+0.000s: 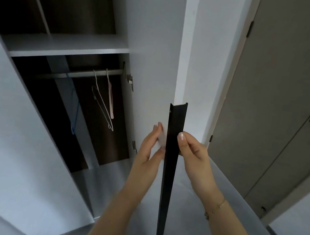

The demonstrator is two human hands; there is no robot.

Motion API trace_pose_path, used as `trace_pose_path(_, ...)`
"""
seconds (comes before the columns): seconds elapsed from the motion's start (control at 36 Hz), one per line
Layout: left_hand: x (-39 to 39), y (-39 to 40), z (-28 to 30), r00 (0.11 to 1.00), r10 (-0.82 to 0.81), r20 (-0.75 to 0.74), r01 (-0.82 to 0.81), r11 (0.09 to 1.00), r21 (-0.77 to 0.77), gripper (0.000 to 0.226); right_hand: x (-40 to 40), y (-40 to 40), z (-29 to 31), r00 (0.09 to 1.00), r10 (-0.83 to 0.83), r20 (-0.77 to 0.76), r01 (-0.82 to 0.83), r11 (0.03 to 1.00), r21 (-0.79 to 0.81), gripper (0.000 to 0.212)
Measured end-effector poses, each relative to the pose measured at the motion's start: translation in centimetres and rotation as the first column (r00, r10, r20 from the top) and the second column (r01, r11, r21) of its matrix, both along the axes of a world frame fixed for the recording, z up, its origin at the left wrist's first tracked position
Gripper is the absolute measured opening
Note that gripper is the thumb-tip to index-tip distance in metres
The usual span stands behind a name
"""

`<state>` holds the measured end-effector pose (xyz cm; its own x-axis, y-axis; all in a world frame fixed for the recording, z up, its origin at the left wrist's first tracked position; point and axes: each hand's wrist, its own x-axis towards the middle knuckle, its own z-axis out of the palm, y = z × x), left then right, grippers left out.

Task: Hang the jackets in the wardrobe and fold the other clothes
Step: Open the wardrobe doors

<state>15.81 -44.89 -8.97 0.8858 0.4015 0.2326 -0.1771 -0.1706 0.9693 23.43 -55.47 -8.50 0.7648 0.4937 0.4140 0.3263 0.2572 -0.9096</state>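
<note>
While both forearms reach up from the bottom of the view, the right hand [191, 149] grips the black handle strip [173, 147] on the edge of the open wardrobe door [155, 70], thumb on its outer face. Left hand [150, 145] lies flat, fingers straight, against the door's inner white face just beside the strip, grasping nothing. Strip's long axis runs vertical, between the two hands. Beyond and left of the hands, inside the wardrobe, the rail [82, 73] runs roughly horizontal under a shelf [68, 47]; left hand is nearer it. Bare hangers on it: white wire hanger [102, 104], pink hanger [110, 98], blue hanger [75, 113]. No jackets or other clothes in view. Right: grey room door [285, 92], dark lever.
</note>
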Motion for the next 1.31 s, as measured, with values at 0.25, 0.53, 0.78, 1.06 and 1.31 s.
trace_pose_path(0.25,-2.3,2.2,1.0,0.991,-0.085,-0.099,0.085,0.996,-0.008,0.039,-3.5,-0.8,-2.7,0.933,-0.336,-0.126,0.330,0.942,-0.064,0.028)
trace_pose_path(0.53,-9.7,9.8,-0.3,0.999,0.039,0.007,-0.038,0.999,-0.022,0.043,-11.1,2.3,-4.2,0.885,-0.462,-0.051,0.461,0.887,-0.039,0.016)
trace_pose_path(0.78,-17.7,19.8,-1.7,0.966,0.258,0.031,-0.258,0.966,-0.017,0.036,-14.4,13.3,-3.4,0.985,-0.122,-0.121,0.104,0.984,-0.147,0.019)
trace_pose_path(1.06,-22.2,28.0,-2.8,0.866,0.499,-0.022,-0.499,0.866,-0.035,0.032,-13.9,26.3,-4.8,0.962,0.180,-0.208,-0.215,0.963,-0.162,0.030)
trace_pose_path(1.31,-16.0,35.2,-3.1,0.624,0.781,0.028,-0.778,0.625,-0.069,0.030,-7.0,41.3,-5.6,0.900,0.354,-0.253,-0.397,0.907,-0.142,0.022)
